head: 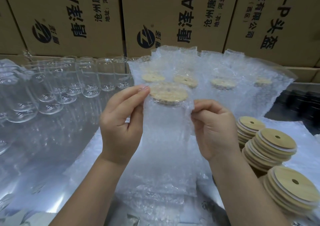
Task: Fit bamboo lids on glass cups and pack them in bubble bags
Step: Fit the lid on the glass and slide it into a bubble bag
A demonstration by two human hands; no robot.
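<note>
While the left hand (pixel 121 122) pinches the left edge of a clear bubble-wrap bag (pixel 161 174) between thumb and curled fingers, the right hand (pixel 216 127) pinches the bag's right edge the same way, at the centre of the frame. Inside the bag stands a clear glass cup (pixel 166 122) topped by a round bamboo lid with a centre hole (pixel 168 92), between the two hands' fingertips. Rows of empty clear glass cups (pixel 69 87) fill the upper left. Bagged, lidded cups (pixel 223 84) stand behind at upper centre and right. Stacks of loose round bamboo lids (pixel 273 144) sit at lower right, and brown printed cardboard boxes (pixel 69 18) run across the top.
</note>
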